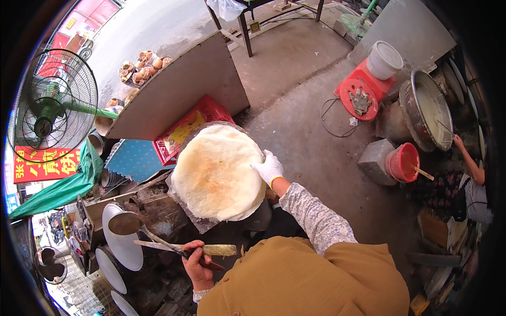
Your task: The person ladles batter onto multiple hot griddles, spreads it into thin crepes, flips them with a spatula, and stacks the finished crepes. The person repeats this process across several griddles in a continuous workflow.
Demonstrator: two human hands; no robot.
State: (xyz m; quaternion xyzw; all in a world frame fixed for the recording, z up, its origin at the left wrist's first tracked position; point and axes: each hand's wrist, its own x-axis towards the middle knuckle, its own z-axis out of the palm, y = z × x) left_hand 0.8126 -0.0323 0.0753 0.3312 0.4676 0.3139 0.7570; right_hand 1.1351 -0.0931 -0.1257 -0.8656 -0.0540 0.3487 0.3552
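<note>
A stack of large, round, pale flatbreads (213, 171), browned in the middle of the top one, lies in front of me on a round support with a sheet of plastic under it. My right hand (270, 168), in a white glove, has its fingers closed at the right edge of the top flatbread. Bare and lower left, my left hand (197, 267) is wrapped round the handles of a ladle (124, 223) and a long flat scraper (155, 245). A pale wooden cylinder (220, 250) sticks out to the right of that fist.
Beyond the stack are a red crate (212, 109) and a leaning board (176, 87). Round griddles (122, 239) line the left, below a green fan (50, 108). At right stand a red stool (359, 100), a red bucket (403, 162) and a batter basin (429, 108) with another person's hand (458, 141).
</note>
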